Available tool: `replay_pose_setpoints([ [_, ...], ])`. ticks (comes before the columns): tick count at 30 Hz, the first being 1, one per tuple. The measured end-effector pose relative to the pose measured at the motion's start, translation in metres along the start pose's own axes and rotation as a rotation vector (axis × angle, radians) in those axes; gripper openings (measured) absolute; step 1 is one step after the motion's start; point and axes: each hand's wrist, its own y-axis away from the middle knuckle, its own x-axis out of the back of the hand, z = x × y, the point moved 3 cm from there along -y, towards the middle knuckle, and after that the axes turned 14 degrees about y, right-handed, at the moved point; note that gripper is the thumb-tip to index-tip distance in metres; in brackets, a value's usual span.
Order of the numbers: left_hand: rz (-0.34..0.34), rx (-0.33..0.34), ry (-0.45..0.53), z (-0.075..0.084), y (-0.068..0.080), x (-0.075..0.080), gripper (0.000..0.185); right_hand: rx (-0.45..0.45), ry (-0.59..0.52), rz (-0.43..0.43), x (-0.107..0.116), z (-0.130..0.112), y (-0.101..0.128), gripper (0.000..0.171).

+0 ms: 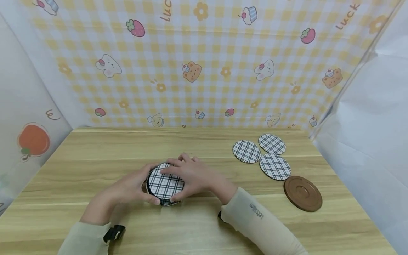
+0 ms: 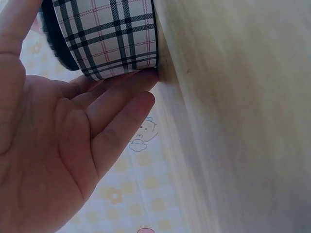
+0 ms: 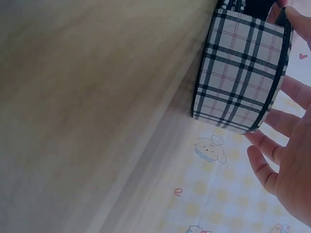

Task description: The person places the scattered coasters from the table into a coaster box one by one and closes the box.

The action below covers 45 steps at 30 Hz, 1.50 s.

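A round plaid coaster holder (image 3: 238,73) stands upright on the table, its checked side also seen in the left wrist view. On top of it lies a round plaid coaster (image 1: 165,184), white with black lines. My left hand (image 1: 130,187) holds the holder from the left, thumb in front and fingers behind. From the right, my right hand (image 1: 197,175) grips the coaster's edge, thumb at the front and fingers across the far side. A dark gap shows under the coaster in the right wrist view. How deep the coaster sits cannot be told.
Three loose plaid coasters (image 1: 246,151) lie flat at the right rear of the table (image 1: 191,230). Nearer, on the right, lies a brown round disc (image 1: 302,193) with ringed grooves. A checked cloth backdrop (image 1: 207,95) rises behind the table.
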Motion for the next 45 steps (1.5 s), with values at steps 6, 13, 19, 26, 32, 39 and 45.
replay_pose_setpoints([
  [6, -0.009, -0.019, 0.008, -0.002, 0.000, -0.001, 0.109, 0.013, 0.000, -0.008, -0.004, -0.002, -0.005, 0.078],
  [13, -0.006, -0.008, 0.003, -0.002, 0.000, -0.001, 0.108, 0.005, -0.015, -0.031, -0.005, -0.002, -0.007, 0.079],
  [19, -0.004, -0.001, 0.004, 0.000, 0.000, 0.000, 0.107, -0.001, -0.013, -0.054, -0.004, -0.001, -0.008, 0.080],
  [26, 0.002, 0.004, 0.014, 0.000, 0.001, -0.001, 0.106, 0.014, -0.043, -0.063, -0.003, 0.001, -0.005, 0.078],
  [32, 0.015, 0.000, 0.004, -0.001, 0.001, -0.001, 0.107, 0.000, -0.130, -0.060, -0.003, 0.011, 0.003, 0.077],
  [39, 0.019, 0.011, 0.009, -0.002, 0.001, -0.001, 0.108, -0.032, -0.209, -0.081, -0.001, 0.027, 0.015, 0.077],
  [45, 0.026, 0.029, -0.006, -0.003, 0.000, -0.002, 0.111, -0.068, -0.261, -0.082, -0.006, 0.045, 0.031, 0.075],
])
